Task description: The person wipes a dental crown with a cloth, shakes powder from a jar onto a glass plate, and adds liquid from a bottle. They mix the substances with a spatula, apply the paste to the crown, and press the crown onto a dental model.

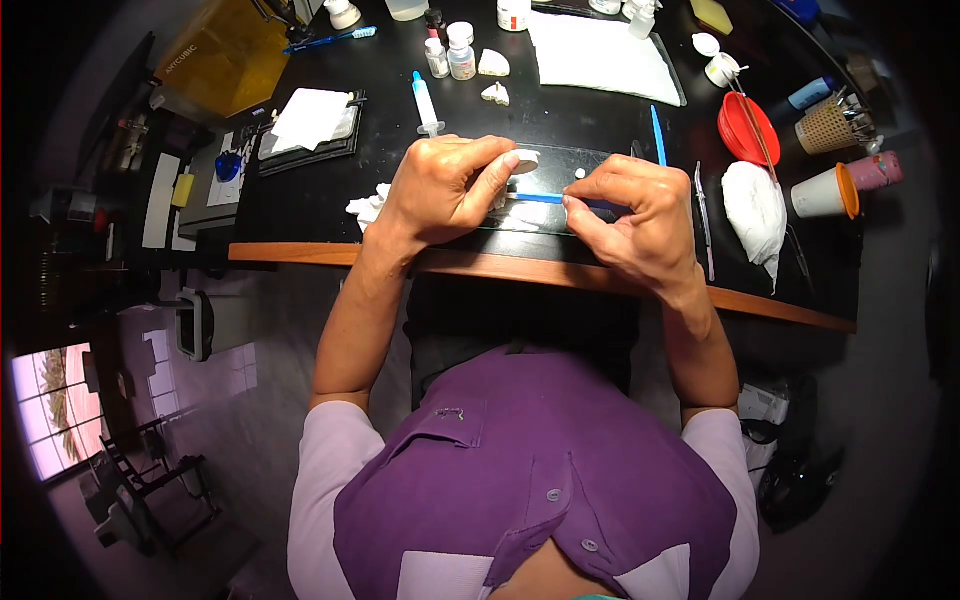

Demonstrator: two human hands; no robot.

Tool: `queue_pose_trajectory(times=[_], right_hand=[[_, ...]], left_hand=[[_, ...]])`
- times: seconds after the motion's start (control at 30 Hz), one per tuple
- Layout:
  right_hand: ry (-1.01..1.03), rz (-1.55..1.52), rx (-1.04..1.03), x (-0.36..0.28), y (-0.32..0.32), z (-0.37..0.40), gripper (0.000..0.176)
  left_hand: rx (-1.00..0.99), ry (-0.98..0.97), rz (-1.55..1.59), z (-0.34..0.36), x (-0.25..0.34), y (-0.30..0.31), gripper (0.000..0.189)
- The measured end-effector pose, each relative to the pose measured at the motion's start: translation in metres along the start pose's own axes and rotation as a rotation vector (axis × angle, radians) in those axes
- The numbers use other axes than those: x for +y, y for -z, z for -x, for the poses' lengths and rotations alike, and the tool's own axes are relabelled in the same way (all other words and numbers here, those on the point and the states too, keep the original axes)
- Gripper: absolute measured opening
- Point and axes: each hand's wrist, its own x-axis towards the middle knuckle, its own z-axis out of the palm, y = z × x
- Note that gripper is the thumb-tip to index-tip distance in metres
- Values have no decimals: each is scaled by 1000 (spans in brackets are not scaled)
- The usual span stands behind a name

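My left hand (440,190) pinches a small whitish, disc-like piece (526,161) between thumb and fingertips. In my right hand (640,218) is a thin blue-handled tool (540,198), held between thumb and forefinger. It points left, and its pale tip is close under the left fingers. Both hands are over a clear glass plate (500,243) near the table's front edge. Crumpled white tissue (366,208) lies by my left wrist. Just beyond the left hand is a syringe with a blue tip (424,102). A small white lump (580,174) sits near the right fingertips.
Small bottles (461,52) and plaster dental casts (494,63) stand at the back, beside a white pad (600,60). To the right are tweezers (705,220), a red bowl (735,130), a white cloth bundle (752,215) and a cup (818,193). Stacked papers (312,120) lie left.
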Motion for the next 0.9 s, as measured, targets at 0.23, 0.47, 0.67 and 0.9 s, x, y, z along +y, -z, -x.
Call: queue_pose_trajectory(times=[0.23, 0.47, 0.67, 0.9], right_hand=[[-202, -109, -82, 10, 2, 0, 15], [-508, -290, -192, 20, 4, -3, 19], [-523, -390, -193, 32, 6, 2, 18], [-426, -204, -103, 11, 7, 13, 14]], left_hand=[[-41, 26, -2, 0, 2, -1, 17], [-14, 0, 19, 1, 1, -3, 17], [-14, 67, 25, 0, 5, 4, 18], [295, 184, 109, 3, 1, 2, 17]])
